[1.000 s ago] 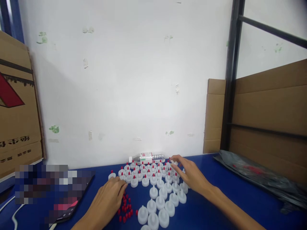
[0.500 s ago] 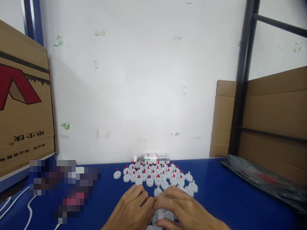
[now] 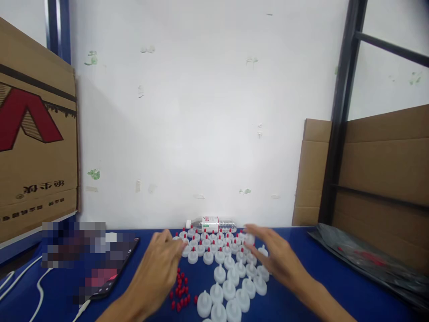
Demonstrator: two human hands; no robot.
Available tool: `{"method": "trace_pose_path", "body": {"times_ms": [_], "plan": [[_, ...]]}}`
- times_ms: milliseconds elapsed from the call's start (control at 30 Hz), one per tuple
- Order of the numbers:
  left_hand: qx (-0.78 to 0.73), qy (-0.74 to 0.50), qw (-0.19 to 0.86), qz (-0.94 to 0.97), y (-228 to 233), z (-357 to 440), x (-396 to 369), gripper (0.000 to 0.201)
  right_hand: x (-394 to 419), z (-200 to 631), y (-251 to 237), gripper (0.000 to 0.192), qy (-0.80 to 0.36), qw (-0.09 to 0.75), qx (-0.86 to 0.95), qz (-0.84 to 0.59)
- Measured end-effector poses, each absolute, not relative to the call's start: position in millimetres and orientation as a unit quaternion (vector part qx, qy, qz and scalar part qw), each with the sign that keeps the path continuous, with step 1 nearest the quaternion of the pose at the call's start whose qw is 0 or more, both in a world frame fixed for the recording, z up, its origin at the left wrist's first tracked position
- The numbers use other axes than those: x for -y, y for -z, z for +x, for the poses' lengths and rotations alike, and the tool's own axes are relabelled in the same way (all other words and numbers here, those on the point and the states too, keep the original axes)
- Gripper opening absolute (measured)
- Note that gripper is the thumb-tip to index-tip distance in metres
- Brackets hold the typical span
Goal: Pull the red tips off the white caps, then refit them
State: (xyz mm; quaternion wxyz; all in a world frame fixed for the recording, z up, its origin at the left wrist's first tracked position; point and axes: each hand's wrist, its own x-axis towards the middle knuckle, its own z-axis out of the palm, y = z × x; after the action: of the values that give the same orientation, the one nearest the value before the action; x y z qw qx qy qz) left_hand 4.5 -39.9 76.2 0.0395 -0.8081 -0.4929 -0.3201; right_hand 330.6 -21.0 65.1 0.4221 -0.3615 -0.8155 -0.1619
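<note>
My left hand is over the left edge of the group of white nozzle caps with red tips. Its fingers are closed in a pinch, and what they hold, if anything, is hidden. On the right side, my right hand has its thumb and fingers around a white nozzle cap, slightly blurred. Beneath and between the hands stand several white nozzle caps without red tips. Loose small red tips lie just right of my left wrist.
A clear plastic bottle lies against the wall behind the caps. At the left are a phone, partly pixelated, white cables and a printed cardboard box. A dark plastic bag lies along the right side.
My hands were together at the front over the caps; now they are apart, left hand up and left, right hand up and right with a white cap. The red tips have come into view.
</note>
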Motion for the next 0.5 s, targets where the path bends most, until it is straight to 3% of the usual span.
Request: {"method": "trace_pose_path", "body": {"times_ms": [133, 500], "plan": [[0.565, 0.283, 0.058, -0.773, -78.9, -21.3, 16.6, 0.048, -8.7, 369.7, -63.1, 0.033, 0.109, 0.448, 0.725, -0.512], [0.574, 0.206, 0.018, -0.792, -59.0, -22.4, 8.7, 0.024, -34.3, 384.9, -36.7, 0.025, 0.064, 0.415, 0.724, -0.548]]}}
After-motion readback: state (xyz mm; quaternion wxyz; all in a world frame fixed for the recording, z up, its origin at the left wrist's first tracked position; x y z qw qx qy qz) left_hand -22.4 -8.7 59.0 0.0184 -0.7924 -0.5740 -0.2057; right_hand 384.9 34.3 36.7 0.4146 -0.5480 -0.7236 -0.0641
